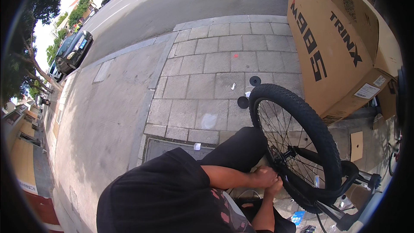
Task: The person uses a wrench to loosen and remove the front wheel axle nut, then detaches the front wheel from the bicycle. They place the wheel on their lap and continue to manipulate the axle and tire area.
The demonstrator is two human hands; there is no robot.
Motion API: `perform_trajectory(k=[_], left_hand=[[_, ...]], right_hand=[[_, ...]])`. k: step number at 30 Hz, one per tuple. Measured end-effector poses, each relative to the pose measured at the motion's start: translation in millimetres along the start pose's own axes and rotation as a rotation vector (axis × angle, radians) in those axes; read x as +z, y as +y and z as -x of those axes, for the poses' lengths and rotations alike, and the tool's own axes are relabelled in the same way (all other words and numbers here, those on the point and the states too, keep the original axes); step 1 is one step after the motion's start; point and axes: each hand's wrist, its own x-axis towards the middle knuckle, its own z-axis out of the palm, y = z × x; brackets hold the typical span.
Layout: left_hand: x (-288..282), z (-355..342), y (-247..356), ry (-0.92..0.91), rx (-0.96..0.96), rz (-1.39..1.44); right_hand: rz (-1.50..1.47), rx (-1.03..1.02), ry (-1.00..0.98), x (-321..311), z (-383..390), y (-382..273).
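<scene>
A bicycle wheel (328, 146) with a knobby black tyre and thin spokes sits in a black suspension fork (302, 187). The wheel hub (282, 157) is just beyond my hands. My left hand (264, 176) is closed, its fingers curled close to the lower end of the fork leg. Right against it, my right hand (274, 187) is also closed, fingertips pinched together. Whatever lies between the fingers is hidden or too small to make out. My bent knee (248, 144), in black trousers, is beside the tyre.
A tall cardboard box (319, 39) stands at the right. Two black discs (255, 80) and white scraps (233, 86) lie on the paving. A cardboard piece (356, 146) and a blue packet (297, 217) lie near the wheel. Dark car (73, 49) parked far left, beside the road.
</scene>
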Motion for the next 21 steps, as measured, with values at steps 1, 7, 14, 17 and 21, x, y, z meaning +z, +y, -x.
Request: perform_trajectory(k=[1, 7, 14, 17, 21], left_hand=[[-0.8, 0.9, -0.3, -0.023, 0.027, -0.055], [-17.7, 10.7, 6.5, -0.243, 0.117, -0.302], [-13.8, 1.4, 3.7, -0.037, -0.006, 0.071], [-5.0, 9.9, -1.2, -0.035, -0.145, 0.212], [11.7, 29.4, -9.9, -0.115, -0.236, 0.338]], right_hand=[[-0.08, -0.005, 0.002, 9.1, -8.4, 29.1], [0.277, -0.331, -0.114, 5.4, -37.4, 162.5], [0.679, -0.354, -0.174, -29.6, 2.2, -25.9], [0.844, -0.067, -0.196, -30.5, 24.8, -83.0], [1.031, -0.027, -0.216, -46.9, 49.7, -99.2]])
